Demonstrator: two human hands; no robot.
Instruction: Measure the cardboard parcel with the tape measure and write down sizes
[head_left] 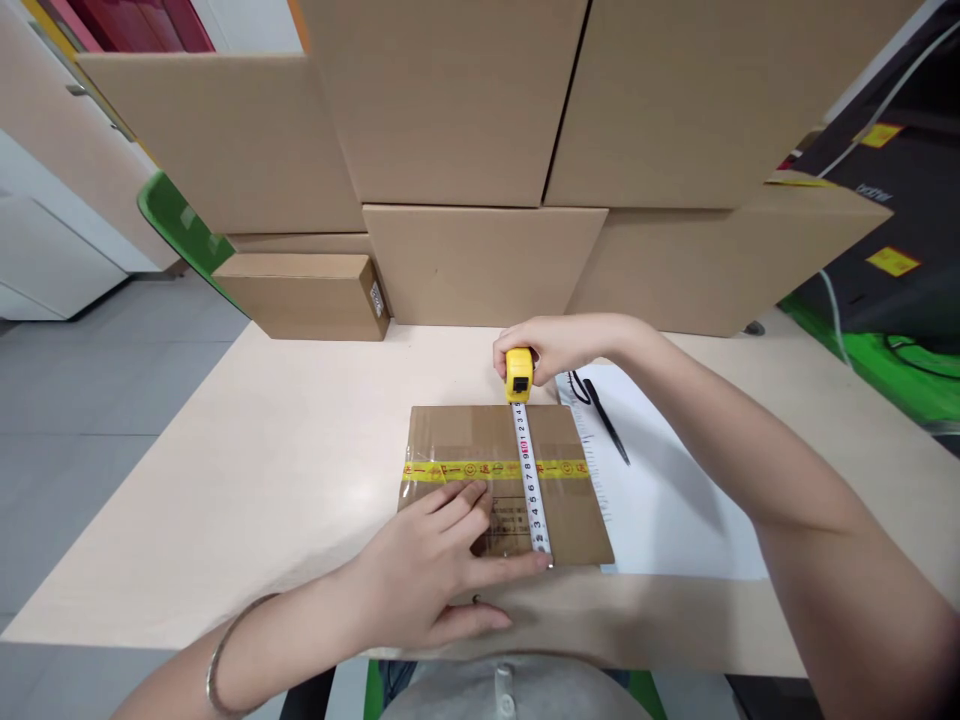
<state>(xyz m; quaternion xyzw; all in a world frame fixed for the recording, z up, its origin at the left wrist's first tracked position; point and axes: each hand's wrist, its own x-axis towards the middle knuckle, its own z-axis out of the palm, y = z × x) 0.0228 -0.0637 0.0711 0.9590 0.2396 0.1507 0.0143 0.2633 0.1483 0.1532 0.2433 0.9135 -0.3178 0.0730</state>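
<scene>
A small cardboard box (442, 432) with yellow printed tape across it lies on the table in front of me. My right hand (547, 345) grips a yellow tape measure (518, 372) at the far edge of the box. Its white blade (531, 480) runs out over the box top to the near edge. My left hand (442, 540) lies spread on the box, its index fingertip against the blade's end and its thumb apart over the near table edge. To the right of the box are a sheet of white paper (675, 500) and a black pen (607, 422).
Large cardboard boxes (480, 265) are stacked along the back of the table (202, 480). A smaller closed box (307, 300) stands at the back left beside a green panel (180, 230). Dark equipment with yellow labels (892, 262) is at the right.
</scene>
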